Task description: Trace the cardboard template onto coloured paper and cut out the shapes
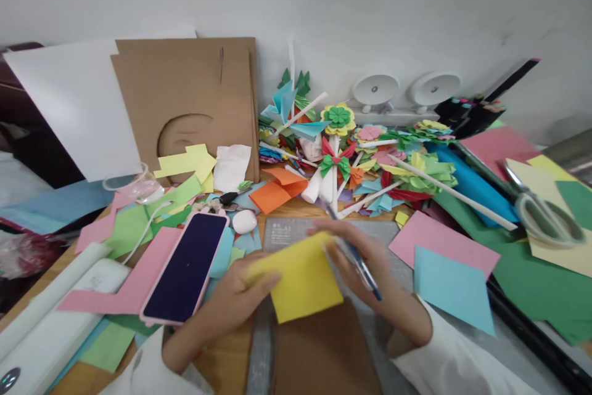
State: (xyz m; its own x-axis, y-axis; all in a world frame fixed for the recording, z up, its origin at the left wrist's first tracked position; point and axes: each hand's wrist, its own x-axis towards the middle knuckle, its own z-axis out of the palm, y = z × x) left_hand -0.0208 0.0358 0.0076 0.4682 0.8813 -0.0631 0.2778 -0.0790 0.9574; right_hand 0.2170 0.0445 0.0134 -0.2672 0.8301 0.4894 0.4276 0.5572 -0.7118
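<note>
A yellow paper is held up over the grey cutting mat. My left hand pinches its left edge between thumb and fingers. At its upper right edge is my right hand, somewhat blurred, with a blue-and-clear pen held in it and its fingertips at the paper. Below the paper lies a brown sheet on the cutting mat. To the right, a pink paper is partly covered by a light blue paper.
A phone and a white device lie on the left among paper scraps. Cardboard leans on the wall. Folded paper flowers fill the back. Scissors and green sheets are at the right.
</note>
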